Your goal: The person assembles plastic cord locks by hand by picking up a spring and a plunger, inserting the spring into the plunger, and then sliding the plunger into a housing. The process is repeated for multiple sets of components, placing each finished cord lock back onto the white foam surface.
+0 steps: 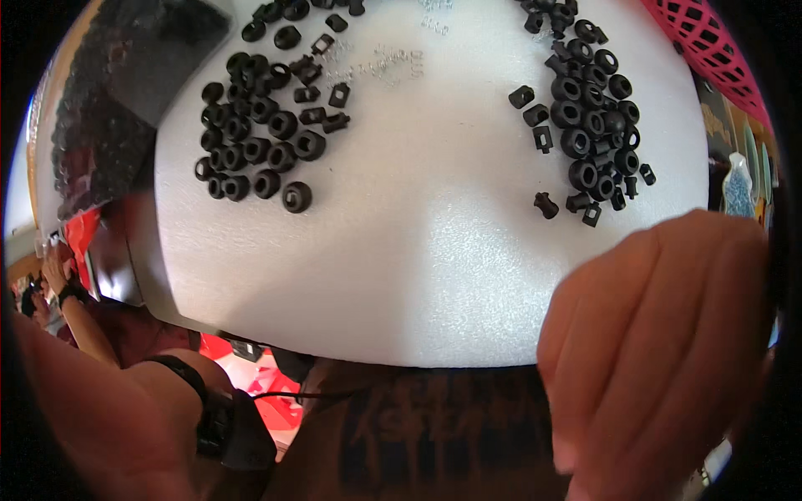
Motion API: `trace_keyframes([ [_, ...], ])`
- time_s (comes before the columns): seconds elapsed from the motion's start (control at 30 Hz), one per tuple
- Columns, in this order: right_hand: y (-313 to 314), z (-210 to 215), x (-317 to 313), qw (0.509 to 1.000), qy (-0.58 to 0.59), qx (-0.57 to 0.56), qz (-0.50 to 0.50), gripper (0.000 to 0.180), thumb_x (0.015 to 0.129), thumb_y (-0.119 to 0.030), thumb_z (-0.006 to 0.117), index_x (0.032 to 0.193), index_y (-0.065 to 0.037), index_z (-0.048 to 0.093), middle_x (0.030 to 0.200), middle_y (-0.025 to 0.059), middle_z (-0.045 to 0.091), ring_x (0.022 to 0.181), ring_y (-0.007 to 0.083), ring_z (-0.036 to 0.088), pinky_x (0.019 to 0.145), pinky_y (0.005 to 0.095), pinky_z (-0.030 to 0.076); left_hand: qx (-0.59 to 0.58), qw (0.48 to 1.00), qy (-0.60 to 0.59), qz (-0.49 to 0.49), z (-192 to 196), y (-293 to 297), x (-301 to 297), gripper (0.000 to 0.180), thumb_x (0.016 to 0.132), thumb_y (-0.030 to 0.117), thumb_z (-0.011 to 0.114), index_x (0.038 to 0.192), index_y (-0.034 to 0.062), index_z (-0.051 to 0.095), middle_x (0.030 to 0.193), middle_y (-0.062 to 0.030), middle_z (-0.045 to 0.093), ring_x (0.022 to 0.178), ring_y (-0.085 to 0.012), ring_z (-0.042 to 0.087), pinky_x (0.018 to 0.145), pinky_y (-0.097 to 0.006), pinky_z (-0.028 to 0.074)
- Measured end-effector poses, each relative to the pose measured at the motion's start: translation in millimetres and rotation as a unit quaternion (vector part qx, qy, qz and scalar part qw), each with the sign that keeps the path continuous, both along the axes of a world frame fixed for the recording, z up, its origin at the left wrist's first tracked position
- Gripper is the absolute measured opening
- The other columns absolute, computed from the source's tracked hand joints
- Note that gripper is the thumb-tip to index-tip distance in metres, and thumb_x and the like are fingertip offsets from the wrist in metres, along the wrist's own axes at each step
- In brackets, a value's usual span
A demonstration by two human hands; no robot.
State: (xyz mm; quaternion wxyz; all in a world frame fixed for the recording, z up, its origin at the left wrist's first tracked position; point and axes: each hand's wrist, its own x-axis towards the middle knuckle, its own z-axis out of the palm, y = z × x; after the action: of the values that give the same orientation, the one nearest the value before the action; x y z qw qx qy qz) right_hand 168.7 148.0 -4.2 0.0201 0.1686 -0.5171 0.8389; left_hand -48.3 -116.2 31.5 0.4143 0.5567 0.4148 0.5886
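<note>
Your left heap of chunky black plastic-looking rings (pixel 264 108) and similar right heap (pixel 593 123) flank the white foam surface's (pixel 376 267) middle, probably for easy reach, and near its lower corners your right hand's (pixel 660 334) fingers curl narrow, left hand's (pixel 100 409) are a blur, can't tell what either's holding.

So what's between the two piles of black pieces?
Between the left pile and the right pile, the head view shows white sheet and, toward the top, tiny clear-looking bits.

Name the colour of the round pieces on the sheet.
Black; the round pieces show best in the head view.
</note>
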Motion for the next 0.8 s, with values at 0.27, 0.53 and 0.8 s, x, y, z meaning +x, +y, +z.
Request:
trace_keyframes([
  [0.27,31.1,-23.6,-26.4,1.0,-0.002,0.004,0.013,0.031,0.085,-0.033,0.06,0.078,-0.003,0.06,0.062,0.0047,0.06,0.06,0.0153,0.058,0.048,0.0245,0.043,0.017,0.998,0.041,0.037,-27.3,18.6,-16.3,0.069,0.085,0.0,0.05,0.139,0.0166,0.011,0.079,-0.0173,0.054,0.056,-0.0175,0.046,0.042,-0.025,0.037],
  [0.53,25.8,-26.1,-13.0,1.0,-0.001,0.003,-0.012,0.03,0.086,-0.032,0.059,0.077,-0.003,0.06,0.062,0.0049,0.059,0.059,0.0155,0.057,0.048,0.0248,0.043,0.032,0.995,0.084,0.036,-38.8,46.5,-31.5,0.064,0.084,0.001,0.049,0.136,0.0151,0.015,0.08,-0.0171,0.055,0.058,-0.0177,0.047,0.044,-0.025,0.038],
  [0.8,29.1,-30.8,6.7,1.0,-0.015,-0.011,-0.014,0.03,0.086,-0.032,0.059,0.077,-0.004,0.059,0.062,0.0051,0.059,0.059,0.0157,0.057,0.048,0.0252,0.043,0.031,0.991,0.113,0.058,-41.4,43.9,-34.4,0.059,0.084,0.003,0.049,0.133,0.0136,0.018,0.08,-0.0169,0.055,0.059,-0.0179,0.047,0.045,-0.025,0.038],
])
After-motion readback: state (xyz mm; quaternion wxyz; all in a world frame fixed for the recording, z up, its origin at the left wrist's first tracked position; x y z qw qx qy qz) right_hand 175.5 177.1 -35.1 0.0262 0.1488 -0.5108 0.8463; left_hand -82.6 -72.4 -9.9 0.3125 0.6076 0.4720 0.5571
